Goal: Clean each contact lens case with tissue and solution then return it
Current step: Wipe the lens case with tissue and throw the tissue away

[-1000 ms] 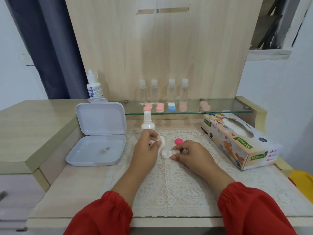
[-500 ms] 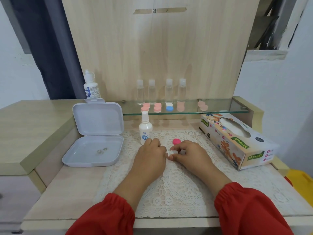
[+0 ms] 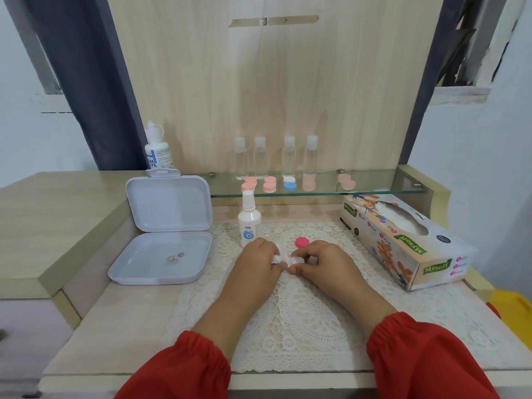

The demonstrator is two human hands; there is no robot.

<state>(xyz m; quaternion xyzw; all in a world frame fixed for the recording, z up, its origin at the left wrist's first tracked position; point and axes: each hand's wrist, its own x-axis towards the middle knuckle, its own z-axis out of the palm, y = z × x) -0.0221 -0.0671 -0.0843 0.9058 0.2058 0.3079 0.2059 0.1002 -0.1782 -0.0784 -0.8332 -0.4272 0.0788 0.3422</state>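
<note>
Two hands meet mid-counter over lace mat [image 3: 288, 321]. Left hand [image 3: 256, 262] pinches small white tissue wad [image 3: 277, 259]; right hand [image 3: 322, 262] curls fingers round white lens case [image 3: 297, 260]. One pink cap [image 3: 302, 242] just behind them. One spray bottle [image 3: 249, 220] behind left hand. Glass shelf [image 3: 374, 188] along back edge: four clear bottles [image 3: 276, 156], five more lens cases [image 3: 289, 184]. One tissue box [image 3: 403, 240] at right edge, one open white box [image 3: 164, 234] at left edge.
</note>
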